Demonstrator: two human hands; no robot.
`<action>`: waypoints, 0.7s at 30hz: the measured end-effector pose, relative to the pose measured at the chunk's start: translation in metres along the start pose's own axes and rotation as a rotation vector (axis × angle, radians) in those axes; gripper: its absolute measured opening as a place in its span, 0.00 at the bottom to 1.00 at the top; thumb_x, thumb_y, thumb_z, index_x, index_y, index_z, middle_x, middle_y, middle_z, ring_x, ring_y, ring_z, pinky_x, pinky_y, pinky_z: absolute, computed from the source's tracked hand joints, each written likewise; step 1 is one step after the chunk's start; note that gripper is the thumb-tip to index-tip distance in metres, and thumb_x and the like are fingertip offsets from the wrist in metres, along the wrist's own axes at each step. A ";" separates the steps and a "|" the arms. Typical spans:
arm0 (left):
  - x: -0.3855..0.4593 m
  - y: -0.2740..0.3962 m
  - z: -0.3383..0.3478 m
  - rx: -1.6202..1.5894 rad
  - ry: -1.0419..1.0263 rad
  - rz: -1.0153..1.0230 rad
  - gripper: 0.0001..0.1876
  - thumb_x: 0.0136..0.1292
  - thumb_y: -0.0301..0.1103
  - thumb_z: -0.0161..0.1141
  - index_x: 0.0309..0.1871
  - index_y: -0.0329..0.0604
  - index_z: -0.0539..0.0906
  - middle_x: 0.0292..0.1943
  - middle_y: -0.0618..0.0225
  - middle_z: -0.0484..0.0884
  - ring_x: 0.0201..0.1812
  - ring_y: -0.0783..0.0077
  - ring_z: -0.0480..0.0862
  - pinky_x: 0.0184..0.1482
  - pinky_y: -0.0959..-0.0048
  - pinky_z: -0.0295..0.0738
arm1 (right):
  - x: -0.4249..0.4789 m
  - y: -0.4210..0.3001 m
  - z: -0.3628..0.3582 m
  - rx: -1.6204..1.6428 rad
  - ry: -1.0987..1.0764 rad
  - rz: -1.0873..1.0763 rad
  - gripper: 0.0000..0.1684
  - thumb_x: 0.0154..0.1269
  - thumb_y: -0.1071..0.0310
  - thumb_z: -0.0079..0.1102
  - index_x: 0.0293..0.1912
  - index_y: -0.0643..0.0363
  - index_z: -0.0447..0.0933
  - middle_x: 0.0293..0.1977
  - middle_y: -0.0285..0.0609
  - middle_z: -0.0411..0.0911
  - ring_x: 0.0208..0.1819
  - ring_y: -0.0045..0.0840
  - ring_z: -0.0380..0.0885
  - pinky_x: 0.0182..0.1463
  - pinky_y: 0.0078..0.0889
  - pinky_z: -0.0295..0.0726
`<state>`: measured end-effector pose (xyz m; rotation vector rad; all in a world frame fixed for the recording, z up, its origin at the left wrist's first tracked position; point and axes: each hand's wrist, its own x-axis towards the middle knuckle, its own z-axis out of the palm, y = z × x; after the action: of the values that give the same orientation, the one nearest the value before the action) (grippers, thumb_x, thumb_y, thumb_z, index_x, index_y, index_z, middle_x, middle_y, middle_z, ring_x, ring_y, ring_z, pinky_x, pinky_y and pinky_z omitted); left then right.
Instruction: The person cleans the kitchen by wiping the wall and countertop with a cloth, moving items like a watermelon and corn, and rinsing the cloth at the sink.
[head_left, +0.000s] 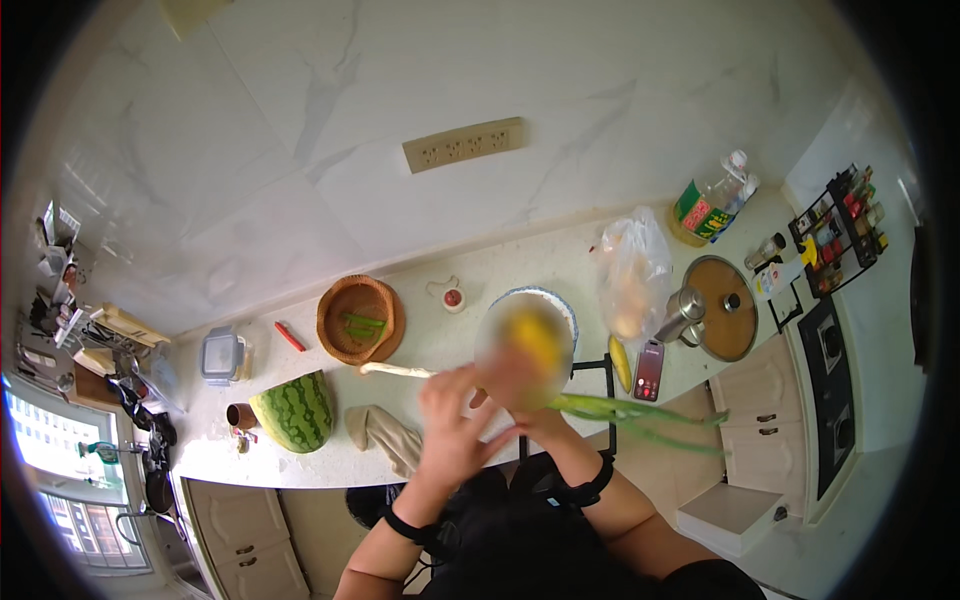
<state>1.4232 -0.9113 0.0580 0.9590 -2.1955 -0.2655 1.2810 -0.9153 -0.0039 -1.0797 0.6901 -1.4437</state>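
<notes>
A long scallion (397, 370) lies crosswise before me, its white stalk to the left and its green leaves trailing right past the counter edge. My right hand (541, 424) is closed around its middle, where the green begins. Over the white stalk is my left hand (448, 429), thumb spread from the fingers; whether it grips the stalk is hidden. A round blur with yellow and reddish patches covers the fingertips and part of a white bowl with a blue-patterned rim (559, 296). Green pieces (364, 327) lie in a brown woven basket (330, 300) to the left.
On the counter are a cut watermelon (296, 412), a cloth (386, 439), a red-handled tool (289, 337) and a lidded container (220, 355). To the right are a banana (619, 363), a phone (649, 370), a plastic bag (636, 262), a metal jug (680, 315), a lid (712, 330) and an oil bottle (705, 210).
</notes>
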 end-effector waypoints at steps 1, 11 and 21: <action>-0.007 -0.013 -0.004 0.022 0.022 -0.099 0.22 0.48 0.32 0.69 0.50 0.51 0.81 0.54 0.62 0.74 0.56 0.56 0.72 0.55 0.55 0.65 | 0.002 0.000 0.002 0.127 -0.015 0.056 0.13 0.67 0.72 0.53 0.49 0.60 0.65 0.41 0.43 0.73 0.40 0.25 0.78 0.45 0.28 0.79; -0.034 -0.024 -0.032 -0.278 -0.019 -0.496 0.14 0.60 0.23 0.59 0.50 0.41 0.81 0.35 0.62 0.78 0.35 0.59 0.79 0.36 0.68 0.73 | 0.016 -0.021 0.008 0.204 -0.032 0.362 0.11 0.70 0.68 0.51 0.47 0.65 0.67 0.38 0.45 0.78 0.38 0.29 0.82 0.45 0.32 0.82; -0.038 -0.031 -0.067 0.217 0.120 -0.298 0.13 0.57 0.25 0.60 0.47 0.45 0.83 0.31 0.67 0.78 0.32 0.63 0.77 0.35 0.66 0.68 | 0.020 -0.061 0.026 -1.108 -0.043 -0.515 0.23 0.55 0.68 0.65 0.51 0.57 0.73 0.42 0.41 0.77 0.43 0.37 0.77 0.47 0.36 0.76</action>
<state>1.5040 -0.9001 0.0726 1.3891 -1.9964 -0.1042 1.2798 -0.9199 0.0651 -2.2563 1.3062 -1.4293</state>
